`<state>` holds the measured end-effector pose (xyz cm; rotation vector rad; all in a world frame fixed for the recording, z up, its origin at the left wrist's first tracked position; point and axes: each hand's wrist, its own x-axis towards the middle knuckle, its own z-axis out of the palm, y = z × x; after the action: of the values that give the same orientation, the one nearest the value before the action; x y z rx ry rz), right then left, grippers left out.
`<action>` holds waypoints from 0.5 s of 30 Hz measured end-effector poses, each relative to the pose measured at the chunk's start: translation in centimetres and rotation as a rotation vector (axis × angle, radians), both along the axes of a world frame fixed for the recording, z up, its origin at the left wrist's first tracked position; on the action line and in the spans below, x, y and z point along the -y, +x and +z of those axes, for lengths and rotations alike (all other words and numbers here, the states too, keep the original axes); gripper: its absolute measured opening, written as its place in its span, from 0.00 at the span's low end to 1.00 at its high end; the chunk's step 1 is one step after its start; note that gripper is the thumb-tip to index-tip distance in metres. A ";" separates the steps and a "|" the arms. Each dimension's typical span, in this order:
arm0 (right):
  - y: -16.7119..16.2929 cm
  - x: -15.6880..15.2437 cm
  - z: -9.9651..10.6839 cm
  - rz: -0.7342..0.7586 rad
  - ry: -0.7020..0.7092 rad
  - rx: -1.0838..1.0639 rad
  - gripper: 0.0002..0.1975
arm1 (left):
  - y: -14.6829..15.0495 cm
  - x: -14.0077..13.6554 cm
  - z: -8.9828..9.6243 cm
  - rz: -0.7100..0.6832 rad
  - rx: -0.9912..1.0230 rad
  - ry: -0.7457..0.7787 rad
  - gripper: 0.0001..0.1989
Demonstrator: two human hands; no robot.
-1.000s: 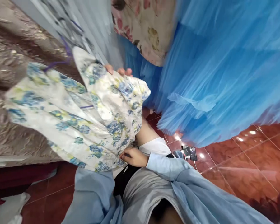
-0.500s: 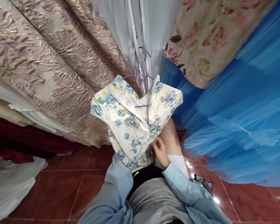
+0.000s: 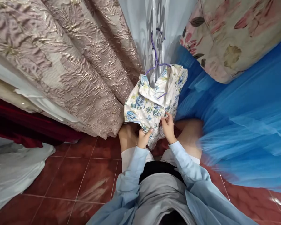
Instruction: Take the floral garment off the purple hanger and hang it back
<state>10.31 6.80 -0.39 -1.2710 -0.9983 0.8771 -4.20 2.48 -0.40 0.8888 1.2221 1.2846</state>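
Observation:
A white sleeveless blouse with blue and green flowers hangs from a purple hanger, in front of my knees. My left hand pinches the blouse's lower left side, thumb on top of the cloth. Higher up, at the front opening, my right hand has its thumb and fingertips closed on the fabric edge. The collar is folded open, and the hanger's lower bar shows inside the neck. Whatever lies beneath the cloth at my fingertips is hidden.
A pink-gold embossed gown hangs close on the left. To the right are a blue tulle skirt and a floral cloth. A white metal rack post stands behind the hanger. Red tiles cover the floor.
My left hand, hidden behind the blouse before, now shows at its side. The blouse is turned and shifted, its lower part gathered in. My right hand sits higher on the front edge.

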 end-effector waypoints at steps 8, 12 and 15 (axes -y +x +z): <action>-0.2 -0.8 0.4 0.103 0.042 0.097 0.06 | -1.2 -0.8 -1.5 0.129 0.075 0.037 0.27; -0.8 -0.6 0.7 0.132 0.048 0.027 0.08 | -2.3 -0.9 -1.5 0.098 0.126 0.093 0.30; -1.1 -0.5 0.9 0.181 0.046 0.051 0.08 | -2.6 -0.8 -1.4 0.082 0.045 0.126 0.31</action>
<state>9.22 7.26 0.54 -1.1819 -1.1820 0.9581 -6.85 3.27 -1.82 0.9027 1.1621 1.4529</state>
